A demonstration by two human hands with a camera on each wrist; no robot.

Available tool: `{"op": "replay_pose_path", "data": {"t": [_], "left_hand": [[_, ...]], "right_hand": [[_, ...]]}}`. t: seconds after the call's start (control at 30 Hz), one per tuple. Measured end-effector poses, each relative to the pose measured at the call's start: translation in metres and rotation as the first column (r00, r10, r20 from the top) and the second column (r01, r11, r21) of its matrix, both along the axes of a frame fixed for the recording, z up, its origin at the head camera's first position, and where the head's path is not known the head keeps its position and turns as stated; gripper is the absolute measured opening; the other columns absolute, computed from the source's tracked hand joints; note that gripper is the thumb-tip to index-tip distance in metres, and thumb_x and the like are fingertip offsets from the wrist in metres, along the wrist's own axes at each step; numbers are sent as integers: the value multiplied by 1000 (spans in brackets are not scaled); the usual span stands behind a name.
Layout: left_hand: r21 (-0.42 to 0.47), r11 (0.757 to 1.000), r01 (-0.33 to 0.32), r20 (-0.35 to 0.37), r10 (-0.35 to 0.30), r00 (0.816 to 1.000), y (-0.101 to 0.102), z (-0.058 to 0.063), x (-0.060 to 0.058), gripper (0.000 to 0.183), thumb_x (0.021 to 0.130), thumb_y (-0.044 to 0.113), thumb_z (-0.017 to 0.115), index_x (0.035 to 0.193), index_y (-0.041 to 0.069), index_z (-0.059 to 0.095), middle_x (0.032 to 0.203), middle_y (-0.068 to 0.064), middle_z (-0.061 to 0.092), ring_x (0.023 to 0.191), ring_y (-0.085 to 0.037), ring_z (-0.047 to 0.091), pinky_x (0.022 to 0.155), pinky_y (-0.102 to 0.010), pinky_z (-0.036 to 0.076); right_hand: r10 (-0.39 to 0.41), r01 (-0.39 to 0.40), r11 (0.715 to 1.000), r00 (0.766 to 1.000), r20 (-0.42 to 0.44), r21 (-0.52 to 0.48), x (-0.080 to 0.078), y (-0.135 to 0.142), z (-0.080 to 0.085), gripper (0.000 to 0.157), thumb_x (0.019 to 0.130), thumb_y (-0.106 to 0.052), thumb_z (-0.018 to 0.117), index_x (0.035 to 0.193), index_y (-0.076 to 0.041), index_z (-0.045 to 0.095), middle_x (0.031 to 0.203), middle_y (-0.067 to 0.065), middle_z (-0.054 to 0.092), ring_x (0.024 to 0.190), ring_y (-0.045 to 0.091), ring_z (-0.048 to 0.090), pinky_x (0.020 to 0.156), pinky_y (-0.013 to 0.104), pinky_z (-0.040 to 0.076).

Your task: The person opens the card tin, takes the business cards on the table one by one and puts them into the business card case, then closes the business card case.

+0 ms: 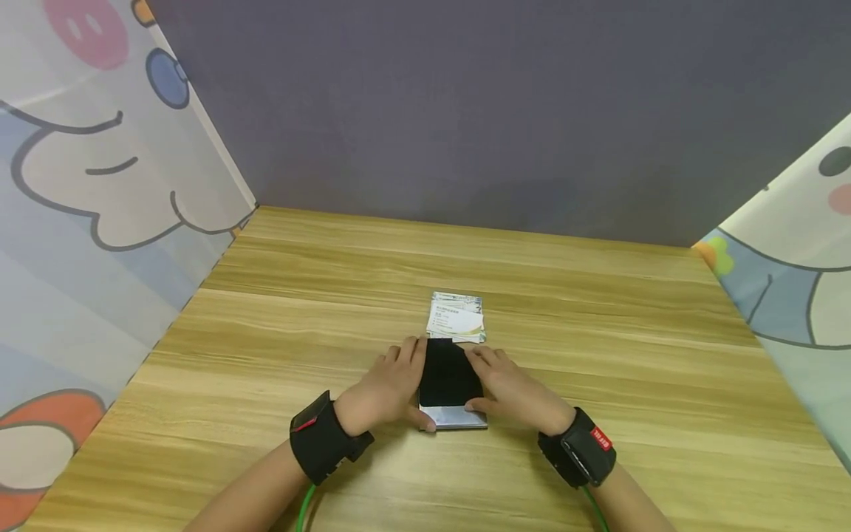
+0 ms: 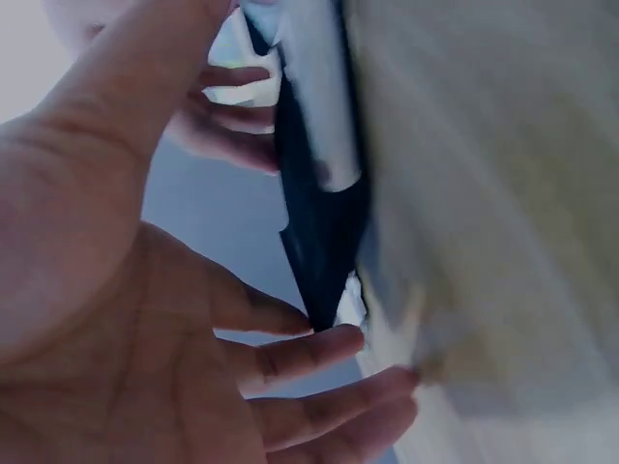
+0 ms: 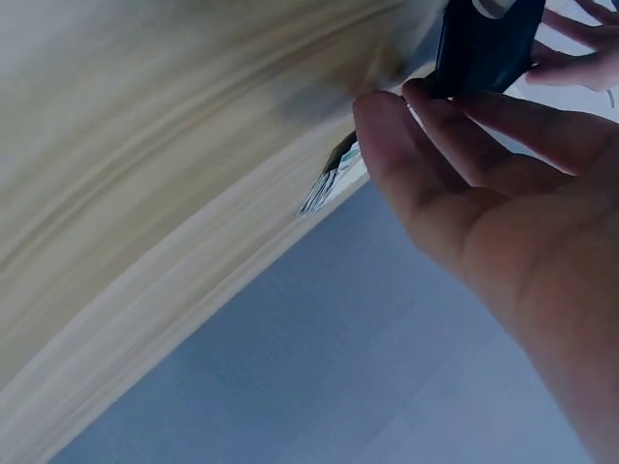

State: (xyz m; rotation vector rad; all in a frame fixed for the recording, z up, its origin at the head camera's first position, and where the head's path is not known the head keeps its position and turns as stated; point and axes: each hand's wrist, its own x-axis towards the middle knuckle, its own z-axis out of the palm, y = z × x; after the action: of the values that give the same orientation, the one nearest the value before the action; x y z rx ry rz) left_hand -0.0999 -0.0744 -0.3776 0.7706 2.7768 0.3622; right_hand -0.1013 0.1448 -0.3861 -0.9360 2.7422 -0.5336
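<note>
A flat case, probably a card case (image 1: 452,375), lies on the table close in front of the person, black with a shiny silver band (image 1: 453,418) along its near edge. My left hand (image 1: 391,386) holds its left side, fingers along the edge and thumb at the near corner. On the other side, my right hand (image 1: 524,391) has its fingertips at the far right corner and its thumb on the silver band. In the left wrist view the black flap (image 2: 324,217) meets the left index fingertip. Just beyond the case lies a loose stack of business cards (image 1: 456,318).
The wood-grain table (image 1: 306,325) ends at a dark grey panel (image 1: 465,111) at the back. Cartoon-printed sheets (image 1: 93,185) stand along both sides. Each wrist wears a black strap (image 1: 322,437) with a green cable.
</note>
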Motion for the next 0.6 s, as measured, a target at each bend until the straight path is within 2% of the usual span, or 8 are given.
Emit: {"op": "replay_pose_path", "data": {"t": [0.13, 0.33, 0.47, 0.6], "left_hand": [[-5, 1000, 7, -13, -7, 1000, 0, -4, 2, 124, 53, 57, 76, 140, -8, 17, 141, -25, 28, 122, -43, 33, 97, -55, 37], [16, 1000, 23, 4, -23, 1000, -4, -5, -1, 124, 53, 56, 78, 140, -7, 18, 142, -23, 29, 125, -44, 29, 99, -58, 33], [16, 999, 45, -10, -44, 999, -6, -6, -2, 124, 52, 58, 77, 140, -7, 19, 141, -22, 30, 124, -44, 30, 98, -58, 33], [18, 998, 56, -25, -55, 998, -8, -6, -2, 124, 52, 59, 76, 140, -7, 20, 141, -22, 31, 123, -45, 31, 98, -58, 34]], "right_hand": [[-7, 7, 1000, 1000, 0, 6, 1, -2, 0, 73, 79, -33, 68, 131, 10, 39, 136, 24, 39, 123, 37, 35, 97, 52, 39], [-24, 24, 1000, 1000, -11, -15, 0, -2, 0, 69, 80, -32, 67, 129, 9, 42, 133, 24, 42, 121, 37, 38, 97, 53, 38], [-59, 53, 996, 995, -77, -75, -10, 1, 2, 59, 80, -28, 68, 123, 7, 49, 125, 22, 51, 113, 36, 45, 92, 52, 43], [-114, 103, 990, 987, -116, -96, -27, 4, 6, 53, 82, -24, 66, 122, 7, 50, 122, 23, 53, 111, 37, 48, 92, 51, 44]]}}
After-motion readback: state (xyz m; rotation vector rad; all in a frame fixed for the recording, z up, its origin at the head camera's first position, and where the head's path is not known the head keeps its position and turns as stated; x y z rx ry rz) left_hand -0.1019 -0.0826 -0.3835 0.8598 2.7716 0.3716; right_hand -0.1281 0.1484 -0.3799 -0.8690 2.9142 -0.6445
